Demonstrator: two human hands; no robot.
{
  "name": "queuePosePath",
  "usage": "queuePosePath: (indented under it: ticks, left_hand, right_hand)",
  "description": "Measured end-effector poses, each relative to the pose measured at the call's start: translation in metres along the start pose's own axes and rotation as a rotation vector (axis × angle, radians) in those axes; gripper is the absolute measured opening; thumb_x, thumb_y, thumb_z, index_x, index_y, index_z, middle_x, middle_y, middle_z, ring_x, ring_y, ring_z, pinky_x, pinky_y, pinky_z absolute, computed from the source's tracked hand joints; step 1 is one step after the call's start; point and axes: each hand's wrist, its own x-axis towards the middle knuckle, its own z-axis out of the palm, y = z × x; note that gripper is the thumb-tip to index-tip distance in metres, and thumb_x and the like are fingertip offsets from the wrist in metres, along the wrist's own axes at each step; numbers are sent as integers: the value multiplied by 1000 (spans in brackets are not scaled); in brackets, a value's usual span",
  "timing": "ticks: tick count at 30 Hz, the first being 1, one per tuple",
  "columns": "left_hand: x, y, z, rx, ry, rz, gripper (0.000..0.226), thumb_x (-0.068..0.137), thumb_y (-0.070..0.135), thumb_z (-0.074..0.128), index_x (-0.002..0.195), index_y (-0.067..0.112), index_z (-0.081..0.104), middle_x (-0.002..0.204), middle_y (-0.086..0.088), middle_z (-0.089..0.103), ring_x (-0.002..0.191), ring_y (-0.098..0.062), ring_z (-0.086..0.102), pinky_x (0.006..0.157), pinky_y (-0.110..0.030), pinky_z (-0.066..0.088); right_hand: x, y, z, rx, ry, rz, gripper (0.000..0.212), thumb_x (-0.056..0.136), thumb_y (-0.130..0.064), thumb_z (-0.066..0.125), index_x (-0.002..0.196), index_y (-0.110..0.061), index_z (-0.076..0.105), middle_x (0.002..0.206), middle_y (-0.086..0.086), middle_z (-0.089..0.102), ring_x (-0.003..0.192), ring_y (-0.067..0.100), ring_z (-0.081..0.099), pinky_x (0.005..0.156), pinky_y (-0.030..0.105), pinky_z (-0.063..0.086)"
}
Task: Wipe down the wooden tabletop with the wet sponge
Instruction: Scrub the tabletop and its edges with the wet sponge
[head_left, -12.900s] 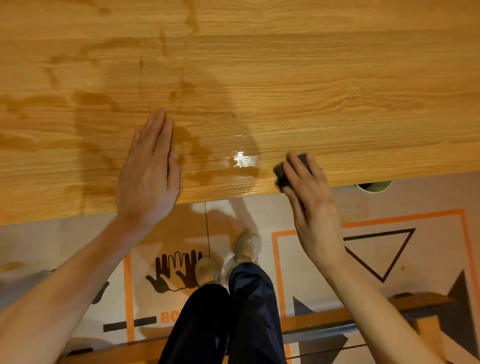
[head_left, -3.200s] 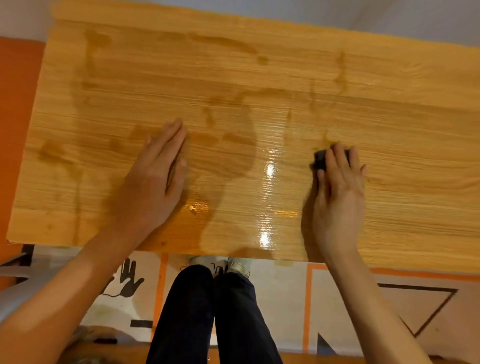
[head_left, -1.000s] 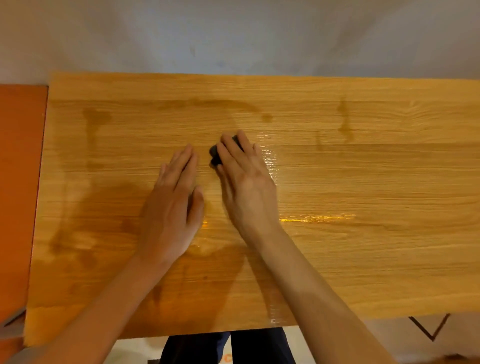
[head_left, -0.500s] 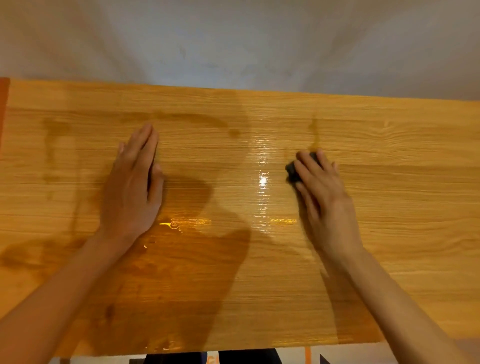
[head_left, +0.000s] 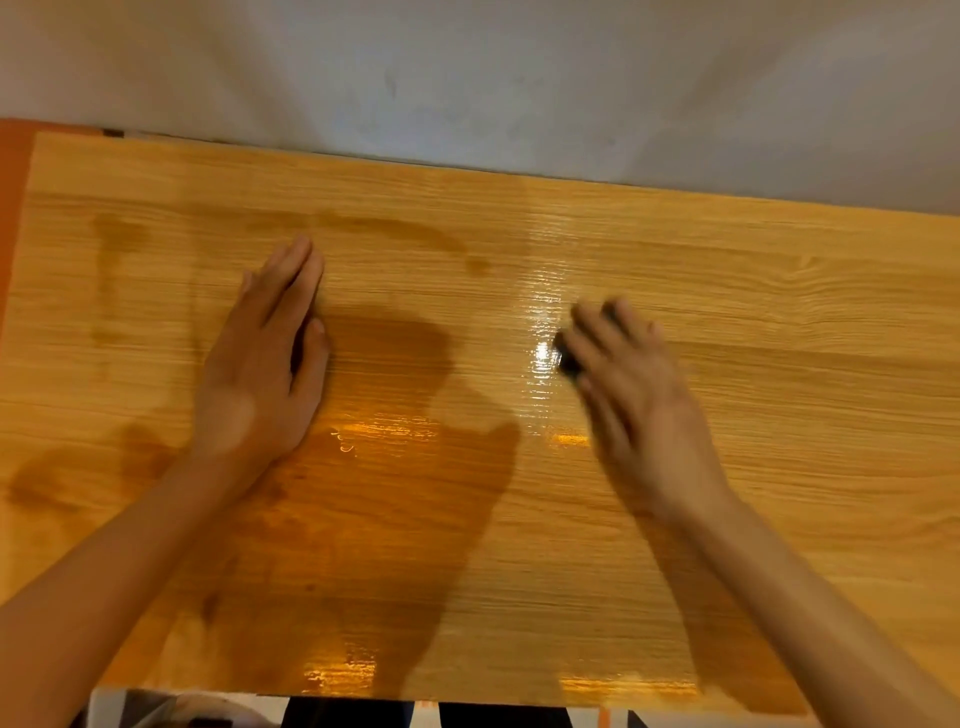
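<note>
My left hand (head_left: 260, 364) lies flat on the table (head_left: 779, 415), fingers straight and together. My right hand (head_left: 639, 400), blurred, presses the dark sponge (head_left: 567, 358) under its fingers, right of centre, beside a shiny wet streak (head_left: 543, 332). The hands are well apart.

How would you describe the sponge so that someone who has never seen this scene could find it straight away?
Start at the wooden tabletop that runs along the pale wall. Two hands rest on it: the left hand lies flat and holds nothing, and the blurred right hand presses down beside a glossy wet streak. The sponge is the small dark block peeking out under that hand's fingers, the only dark thing on the wood.
</note>
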Motion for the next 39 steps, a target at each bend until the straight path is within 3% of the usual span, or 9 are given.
queuePosePath:
  ticks: [5, 9, 12, 17, 19, 23, 26, 33, 39]
  left_hand:
    - [-2, -2, 2, -29, 20, 0, 50, 105, 14, 39, 153, 0, 37, 163, -12, 32, 153, -24, 27, 127, -43, 17]
    - [-1, -1, 1, -20, 39, 9, 49, 105, 14, 40, 152, 0, 38, 162, -13, 34, 152, -24, 28, 128, -39, 16]
    - [0, 1, 1, -21, 29, 1, 50, 105, 14, 39, 152, 0, 38, 162, -11, 33, 153, -23, 26, 128, -34, 13]
    - [0, 1, 0, -32, 29, -11, 50, 105, 16, 39, 152, 1, 38, 163, -10, 32, 153, -22, 26, 128, -32, 12]
    - [-1, 1, -1, -34, 30, -15, 50, 104, 17, 39, 152, 1, 39, 163, -9, 32, 153, -21, 26, 128, -31, 11]
    - [0, 1, 0, -50, 28, -11, 50, 103, 14, 41, 152, 1, 39, 163, -11, 33, 153, -24, 27, 127, -29, 9]
    - [2, 2, -1, -53, 29, -4, 50, 102, 12, 42, 151, -1, 40, 162, -13, 33, 152, -27, 28, 127, -28, 8]
    - [2, 1, -1, -64, 28, -9, 51, 102, 13, 42, 152, 1, 39, 163, -11, 32, 152, -23, 26, 128, -37, 14]
    - [2, 1, -1, -41, 9, -6, 52, 104, 20, 38, 153, 3, 37, 164, -9, 29, 153, -20, 23, 128, -31, 11]
  right_hand:
    - [84, -6, 2, 18, 209, 311, 41, 105, -19, 37, 143, -8, 42, 155, 8, 34, 149, 28, 15, 122, 46, 14]
    - [14, -64, 39, 53, 32, 36, 44, 99, -8, 53, 142, -9, 44, 153, 7, 36, 148, 28, 20, 122, 47, 14]
    - [14, -51, 28, 20, -83, -171, 46, 96, -8, 58, 140, -8, 47, 151, 7, 40, 146, 28, 25, 120, 48, 22]
    - [106, -4, 0, -2, 179, 240, 39, 104, -19, 37, 140, -9, 47, 153, 6, 38, 147, 26, 21, 122, 43, 14]
    - [107, -13, 8, -6, 212, 285, 39, 104, -17, 37, 141, -9, 46, 153, 6, 37, 147, 26, 19, 122, 44, 13]
    - [43, -67, 41, 35, 53, -17, 38, 101, -13, 47, 138, -7, 50, 150, 8, 42, 146, 28, 25, 121, 47, 18]
    - [39, -61, 34, 41, -97, -214, 39, 98, -11, 53, 137, -8, 52, 148, 7, 45, 144, 26, 29, 120, 46, 24]
    - [126, -45, 20, 77, 177, 234, 37, 103, -15, 41, 137, -8, 50, 151, 6, 41, 147, 24, 21, 122, 43, 15]
    - [36, -103, 58, 90, -58, -177, 46, 94, -1, 58, 139, -5, 49, 149, 11, 43, 146, 29, 26, 120, 49, 20]
